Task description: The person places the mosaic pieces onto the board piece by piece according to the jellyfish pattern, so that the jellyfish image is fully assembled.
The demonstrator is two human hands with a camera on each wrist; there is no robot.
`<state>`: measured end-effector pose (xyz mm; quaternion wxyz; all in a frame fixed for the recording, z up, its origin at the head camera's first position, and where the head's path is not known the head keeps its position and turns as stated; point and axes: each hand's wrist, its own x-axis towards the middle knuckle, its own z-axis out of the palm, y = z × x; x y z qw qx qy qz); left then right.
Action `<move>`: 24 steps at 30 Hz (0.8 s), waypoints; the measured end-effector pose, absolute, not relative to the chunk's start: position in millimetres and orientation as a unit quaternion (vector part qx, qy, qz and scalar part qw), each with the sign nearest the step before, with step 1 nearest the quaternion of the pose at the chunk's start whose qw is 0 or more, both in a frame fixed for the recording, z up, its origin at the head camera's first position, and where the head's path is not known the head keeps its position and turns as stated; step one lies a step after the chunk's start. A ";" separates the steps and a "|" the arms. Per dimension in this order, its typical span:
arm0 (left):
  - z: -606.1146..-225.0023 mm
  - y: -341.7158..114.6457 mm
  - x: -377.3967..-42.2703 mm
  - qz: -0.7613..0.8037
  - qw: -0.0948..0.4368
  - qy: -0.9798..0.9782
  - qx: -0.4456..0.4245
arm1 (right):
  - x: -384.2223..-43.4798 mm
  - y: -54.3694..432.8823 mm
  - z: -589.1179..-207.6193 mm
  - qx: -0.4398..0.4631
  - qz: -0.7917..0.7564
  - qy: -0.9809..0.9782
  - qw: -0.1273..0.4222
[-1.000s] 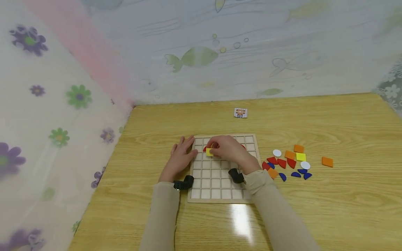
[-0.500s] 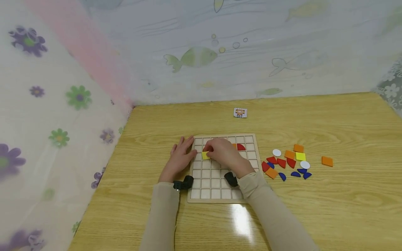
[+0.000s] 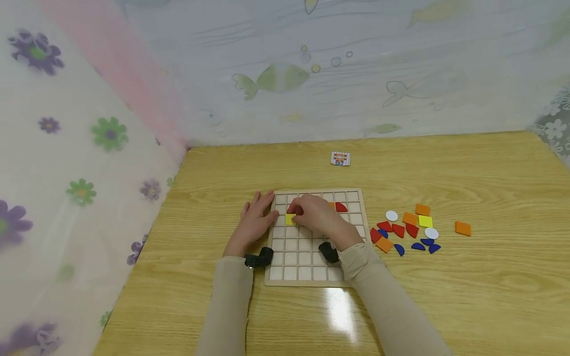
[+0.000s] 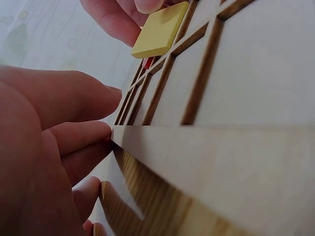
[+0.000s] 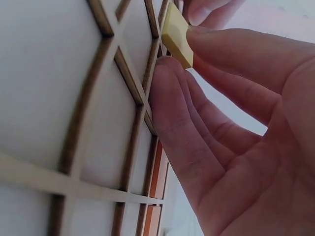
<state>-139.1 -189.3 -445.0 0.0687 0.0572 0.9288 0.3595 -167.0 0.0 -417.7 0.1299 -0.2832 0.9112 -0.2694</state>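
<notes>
Pinching a yellow tile [image 3: 290,219] in the right hand [image 3: 316,212], having shifted it slightly left and nearer since a second ago, over the far-left part of the gridded board [image 3: 307,283], apparently not yet seated, while touching the board's left side with the outstretched left hand [image 3: 251,226].

The bench [image 3: 445,291] is surfaced in yellowish wood grain, and a bright patch of light is reflected near its front. A pale gridded board [image 3: 305,244] is laid flat on it. Beyond the board, a small printed card [image 3: 340,158] is placed. To the board's right, two white discs [image 3: 392,216], red wedges [image 3: 398,230], blue half-rounds [image 3: 417,246], orange tiles [image 3: 409,218] and a yellow square [image 3: 425,222] are scattered; farther right, a lone orange piece [image 3: 463,228] is set apart.
</notes>
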 end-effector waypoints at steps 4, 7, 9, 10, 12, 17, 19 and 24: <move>-444.9 -187.2 -139.3 0.358 0.069 0.929 0.060 | -166.4 2.9 -417.4 -0.285 -0.271 0.910 0.131; -445.0 -185.8 -139.7 0.359 0.069 0.928 0.066 | -166.4 4.7 -416.5 -0.290 -0.271 0.910 0.118; -445.0 -185.4 -140.3 0.359 0.070 0.928 0.069 | -166.5 5.8 -415.5 -0.294 -0.271 0.910 0.107; -445.0 -185.3 -140.5 0.359 0.070 0.928 0.069 | -166.5 6.4 -414.8 -0.295 -0.272 0.910 0.102; -445.1 -185.6 -140.9 0.359 0.071 0.928 0.071 | -166.4 7.4 -412.4 -0.297 -0.273 0.910 0.095; -446.7 -187.4 -141.4 0.354 0.074 0.930 0.063 | -166.1 12.2 -405.7 -0.299 -0.282 0.906 0.101; -447.3 -188.5 -141.1 0.351 0.075 0.932 0.058 | -165.2 16.3 -404.5 -0.298 -0.290 0.903 0.107; -446.4 -189.2 -140.5 0.355 0.072 0.931 0.055 | -162.0 34.2 -400.6 -0.294 -0.301 0.901 0.109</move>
